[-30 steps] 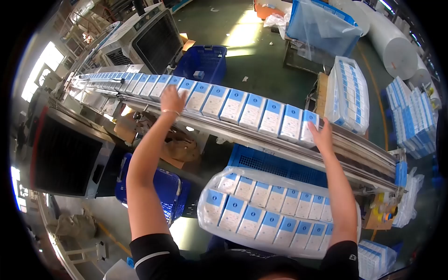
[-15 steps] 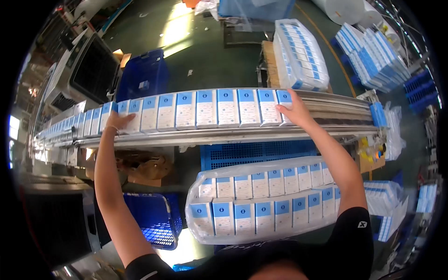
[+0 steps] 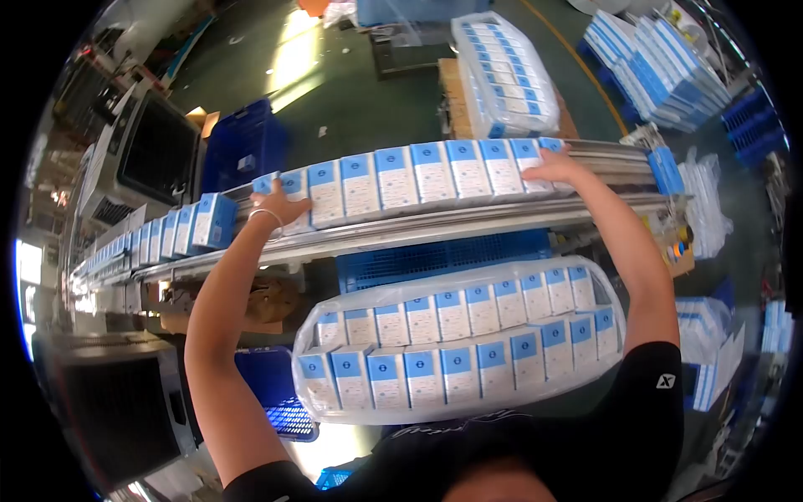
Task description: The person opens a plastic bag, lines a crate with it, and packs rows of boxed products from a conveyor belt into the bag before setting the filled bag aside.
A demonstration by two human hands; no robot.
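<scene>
A row of several white-and-blue boxes [image 3: 397, 177] stands side by side on the metal conveyor [image 3: 385, 224]. My left hand [image 3: 279, 207] presses against the row's left end, fingers spread over the end box. At the right end, my right hand [image 3: 552, 167] has its fingers around the last box. Both hands squeeze the row between them. A gap separates it from more boxes [image 3: 214, 222] farther left on the conveyor. Below the conveyor, a clear plastic bag [image 3: 615, 293] holds two rows of the same boxes.
Blue baskets stand behind the conveyor [image 3: 242, 138] and at the lower left [image 3: 272, 385]. Another bagged pack [image 3: 506, 75] lies beyond the conveyor, with stacked packs [image 3: 661, 71] at the upper right. A machine [image 3: 155, 142] stands at the left.
The held row has slid right along the conveyor with both hands, and a gap has opened behind my left hand. The head view has shifted too.
</scene>
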